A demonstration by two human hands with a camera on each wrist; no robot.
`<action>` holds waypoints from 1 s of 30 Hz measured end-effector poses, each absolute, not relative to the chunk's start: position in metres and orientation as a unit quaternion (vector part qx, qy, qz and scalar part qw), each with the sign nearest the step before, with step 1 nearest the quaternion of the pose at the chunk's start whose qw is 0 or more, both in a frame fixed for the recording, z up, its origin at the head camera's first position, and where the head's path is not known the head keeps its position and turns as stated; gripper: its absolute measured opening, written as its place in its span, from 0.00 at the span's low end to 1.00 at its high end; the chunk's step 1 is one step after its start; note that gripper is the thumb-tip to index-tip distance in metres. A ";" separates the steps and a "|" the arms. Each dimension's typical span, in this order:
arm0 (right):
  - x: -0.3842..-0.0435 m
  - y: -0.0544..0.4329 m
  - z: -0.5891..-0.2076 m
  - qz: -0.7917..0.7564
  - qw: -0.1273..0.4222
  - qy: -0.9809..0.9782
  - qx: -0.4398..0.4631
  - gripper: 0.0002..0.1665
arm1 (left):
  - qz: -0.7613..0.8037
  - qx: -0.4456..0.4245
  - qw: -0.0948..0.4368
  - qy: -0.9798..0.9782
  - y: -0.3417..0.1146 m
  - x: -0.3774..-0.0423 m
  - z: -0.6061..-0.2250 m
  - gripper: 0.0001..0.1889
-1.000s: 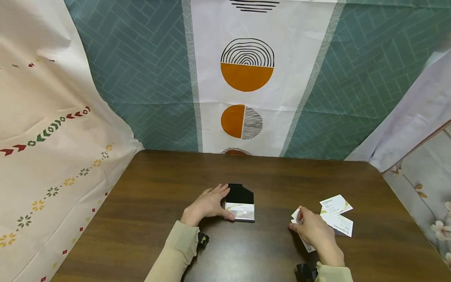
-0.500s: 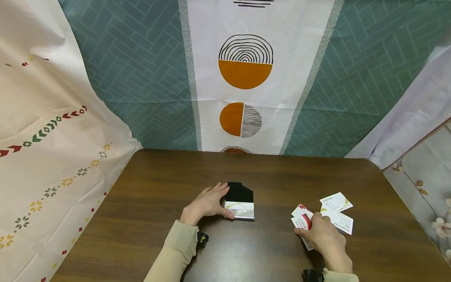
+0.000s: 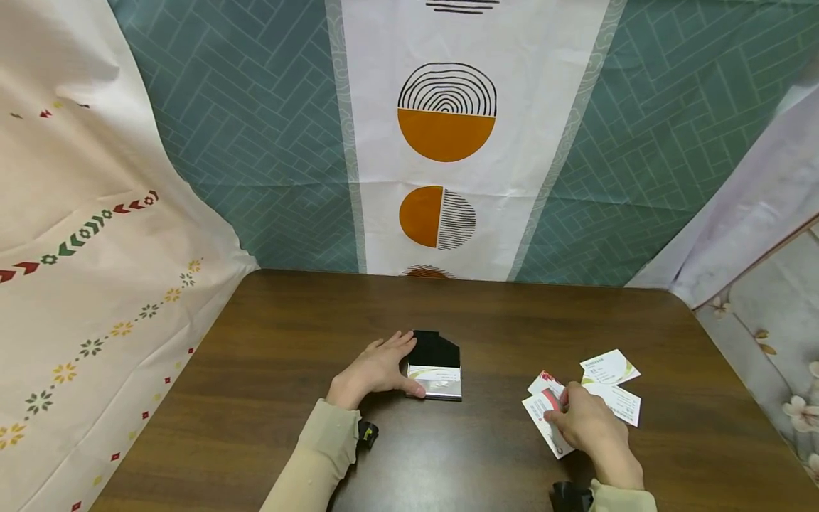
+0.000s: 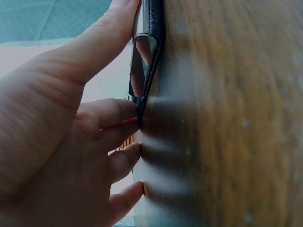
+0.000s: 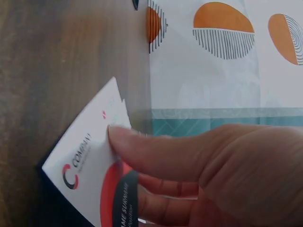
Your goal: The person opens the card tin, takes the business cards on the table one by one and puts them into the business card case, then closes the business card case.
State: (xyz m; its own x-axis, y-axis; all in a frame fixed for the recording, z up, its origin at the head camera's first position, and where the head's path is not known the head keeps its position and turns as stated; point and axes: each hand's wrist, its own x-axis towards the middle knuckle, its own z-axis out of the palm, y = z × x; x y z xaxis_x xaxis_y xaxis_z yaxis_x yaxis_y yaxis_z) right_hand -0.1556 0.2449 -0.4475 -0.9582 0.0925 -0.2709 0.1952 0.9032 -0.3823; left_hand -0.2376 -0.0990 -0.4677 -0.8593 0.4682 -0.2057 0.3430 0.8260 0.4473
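Observation:
An unfolded card case [image 3: 434, 382] lies on the wooden table, with its black flap laid back and its metal part nearer me. White cards show in the metal part. My left hand [image 3: 377, 373] rests at the case's left side. Its thumb [image 4: 102, 42] presses the metal edge in the left wrist view, while the fingers stretch toward the flap and the tabletop. My right hand [image 3: 590, 424] pinches a white, red and black business card [image 5: 80, 156], thumb on its printed face. Another card with red print [image 3: 542, 382] shows just behind it.
Two white and green business cards [image 3: 611, 368] lie overlapping to the right of my right hand. The brown table [image 3: 307, 306] ends at a patterned cloth [image 3: 288, 142] at the back. A cream cloth [image 3: 128, 284] hangs along the left side.
The right hand has shifted slightly right, and its fingers have slid on the cards. The lower red-and-white card now sticks out further left and nearer me. The left hand has stayed at the case.

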 end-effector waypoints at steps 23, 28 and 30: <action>-0.182 0.208 -0.425 -0.253 0.080 0.964 -0.013 0.04 | 0.198 0.211 0.156 0.944 -0.100 -0.238 -0.468 0.55; -0.190 0.198 -0.424 -0.266 0.078 0.961 -0.026 0.04 | 0.201 0.210 0.158 0.944 -0.099 -0.237 -0.468 0.55; -0.195 0.193 -0.423 -0.269 0.078 0.959 -0.030 0.04 | 0.203 0.210 0.155 0.944 -0.100 -0.237 -0.468 0.55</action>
